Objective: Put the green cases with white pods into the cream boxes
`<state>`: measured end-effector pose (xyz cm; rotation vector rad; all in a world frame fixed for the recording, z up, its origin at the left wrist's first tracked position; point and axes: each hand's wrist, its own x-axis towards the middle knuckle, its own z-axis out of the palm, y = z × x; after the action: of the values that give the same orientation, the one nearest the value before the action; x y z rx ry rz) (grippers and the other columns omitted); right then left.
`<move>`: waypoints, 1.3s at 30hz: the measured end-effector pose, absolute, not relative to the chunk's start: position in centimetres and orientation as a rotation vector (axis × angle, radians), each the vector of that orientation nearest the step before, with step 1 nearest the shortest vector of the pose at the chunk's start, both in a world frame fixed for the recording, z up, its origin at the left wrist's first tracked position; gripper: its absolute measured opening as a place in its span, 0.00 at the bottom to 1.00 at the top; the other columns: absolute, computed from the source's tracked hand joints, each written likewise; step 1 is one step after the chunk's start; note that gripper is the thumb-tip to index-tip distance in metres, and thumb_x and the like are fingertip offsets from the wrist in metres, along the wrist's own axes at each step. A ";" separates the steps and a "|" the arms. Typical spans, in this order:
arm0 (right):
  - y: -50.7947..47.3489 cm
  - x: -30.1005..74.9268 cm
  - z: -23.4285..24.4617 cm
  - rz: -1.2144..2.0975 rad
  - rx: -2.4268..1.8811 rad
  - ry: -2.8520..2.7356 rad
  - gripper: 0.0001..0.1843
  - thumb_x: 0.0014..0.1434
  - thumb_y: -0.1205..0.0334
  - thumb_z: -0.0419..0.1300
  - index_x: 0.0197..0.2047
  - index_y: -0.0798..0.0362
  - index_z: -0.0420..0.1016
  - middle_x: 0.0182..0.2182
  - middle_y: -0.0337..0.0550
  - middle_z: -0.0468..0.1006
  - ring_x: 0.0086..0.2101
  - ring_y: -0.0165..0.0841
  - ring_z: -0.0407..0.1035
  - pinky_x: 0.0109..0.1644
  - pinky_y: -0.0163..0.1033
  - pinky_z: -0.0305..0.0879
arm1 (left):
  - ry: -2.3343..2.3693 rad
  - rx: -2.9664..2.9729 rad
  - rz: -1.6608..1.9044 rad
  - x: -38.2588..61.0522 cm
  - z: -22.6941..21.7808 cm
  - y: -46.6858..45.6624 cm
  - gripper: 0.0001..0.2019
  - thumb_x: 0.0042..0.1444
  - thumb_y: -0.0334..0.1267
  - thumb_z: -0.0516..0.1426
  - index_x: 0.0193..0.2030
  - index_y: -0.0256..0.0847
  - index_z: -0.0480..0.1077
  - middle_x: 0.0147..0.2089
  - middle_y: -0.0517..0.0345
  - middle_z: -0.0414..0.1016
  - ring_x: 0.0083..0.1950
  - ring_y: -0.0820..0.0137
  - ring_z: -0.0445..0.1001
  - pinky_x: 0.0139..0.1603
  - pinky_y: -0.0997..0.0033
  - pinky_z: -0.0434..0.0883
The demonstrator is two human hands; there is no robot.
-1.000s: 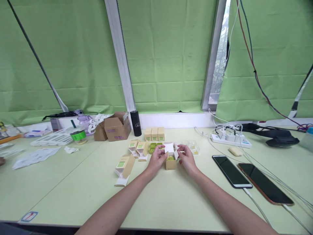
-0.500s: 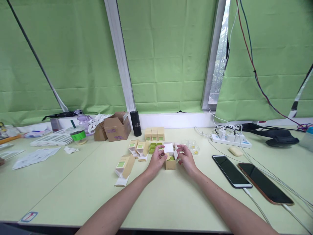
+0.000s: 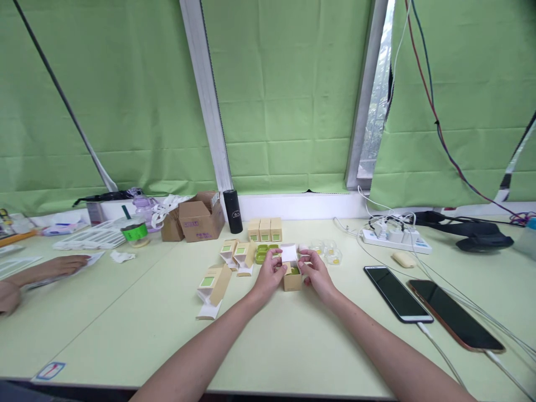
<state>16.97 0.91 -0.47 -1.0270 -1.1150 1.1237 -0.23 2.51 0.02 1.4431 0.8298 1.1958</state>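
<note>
A small kraft cardboard box (image 3: 292, 283) stands upright in front of me with its white-lined lid (image 3: 288, 252) raised at the back. Something green (image 3: 295, 271) shows inside it. My left hand (image 3: 268, 274) is closed on the box's left side, thumb at the top edge. On the other side, my right hand (image 3: 317, 273) pinches the right flap and upper edge. Behind my left hand lies a green tray (image 3: 262, 254) with rounded compartments, partly hidden. Clear plastic cups (image 3: 333, 255) with yellowish bits stand behind my right hand.
Three closed kraft boxes (image 3: 264, 229) stand at the back; several opened ones (image 3: 213, 283) lie at left. A black bottle (image 3: 233, 212) and brown carton (image 3: 201, 216) stand behind. Two phones (image 3: 397, 293) and a power strip (image 3: 396, 240) are at right. Another person's hand (image 3: 62, 267) rests on papers at far left.
My right hand has moved slightly left, closer to the box, and the right flap has tilted inward. Another person's hand has come in over the papers at far left.
</note>
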 end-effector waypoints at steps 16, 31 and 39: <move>1.2 16.8 -1.0 1.129 -1.074 -1.187 0.29 0.46 0.50 0.68 0.50 0.47 0.69 0.41 0.40 0.69 0.30 0.31 0.67 0.19 0.32 0.59 | 0.823 1.511 1.229 -0.2 -0.3 2.7 0.24 0.57 0.40 0.63 0.56 0.44 0.57 0.47 0.52 0.81 0.45 0.64 0.79 0.48 0.64 0.71; 1.6 16.9 -1.4 1.092 -1.096 -1.240 0.28 0.48 0.49 0.67 0.51 0.48 0.68 0.43 0.42 0.70 0.31 0.32 0.66 0.24 0.33 0.61 | 0.865 1.593 1.244 -0.2 -0.1 2.5 0.15 0.58 0.39 0.62 0.49 0.44 0.64 0.45 0.54 0.78 0.50 0.63 0.77 0.48 0.67 0.70; 1.7 17.0 -1.7 0.999 -1.099 -1.300 0.26 0.51 0.49 0.64 0.51 0.49 0.69 0.44 0.43 0.71 0.31 0.32 0.66 0.28 0.35 0.62 | 0.834 1.612 1.260 -0.1 -0.2 2.8 0.08 0.57 0.37 0.61 0.41 0.42 0.66 0.45 0.53 0.76 0.49 0.63 0.76 0.51 0.65 0.72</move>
<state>16.98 1.69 -1.67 -1.0986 -1.2995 0.9988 -0.12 2.85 -0.22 1.6120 0.8338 1.2597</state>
